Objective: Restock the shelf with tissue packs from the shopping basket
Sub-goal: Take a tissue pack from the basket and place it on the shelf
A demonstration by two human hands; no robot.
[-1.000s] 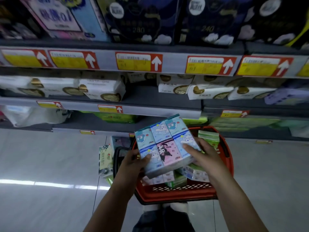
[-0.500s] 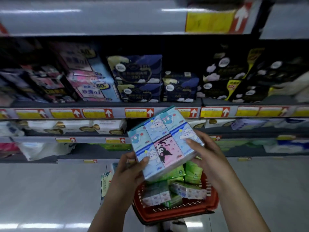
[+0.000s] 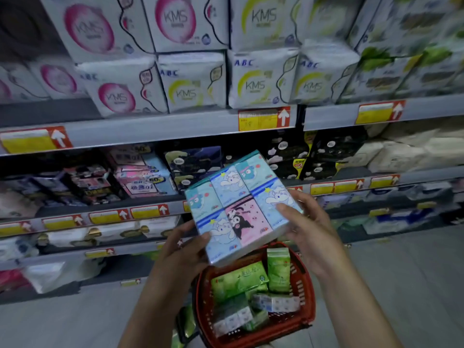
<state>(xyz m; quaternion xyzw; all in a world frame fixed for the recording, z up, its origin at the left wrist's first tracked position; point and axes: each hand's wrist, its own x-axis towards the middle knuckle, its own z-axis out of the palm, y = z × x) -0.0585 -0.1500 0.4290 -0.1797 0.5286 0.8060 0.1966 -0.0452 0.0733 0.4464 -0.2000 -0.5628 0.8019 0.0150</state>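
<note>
Six blue-and-pink cartoon tissue packs [image 3: 238, 204], pinched in left hand [image 3: 175, 254] and right hand [image 3: 311, 229] grips

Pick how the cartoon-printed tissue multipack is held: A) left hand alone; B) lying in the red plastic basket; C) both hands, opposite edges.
C: the left hand and right hand grip opposite edges of the cartoon-printed tissue multipack, above the red plastic basket.

Hidden and unreadable from here
The tissue pack [image 3: 241, 209] covers the basket's [image 3: 310, 295] far rim and the fingers of my left hand [image 3: 180, 249] behind it. The price tags [image 3: 263, 119] above my hands are too blurred to read. The shelf packs [image 3: 414, 59] above my right hand [image 3: 308, 227] are smeared. My forearms run off the bottom edge.
</note>
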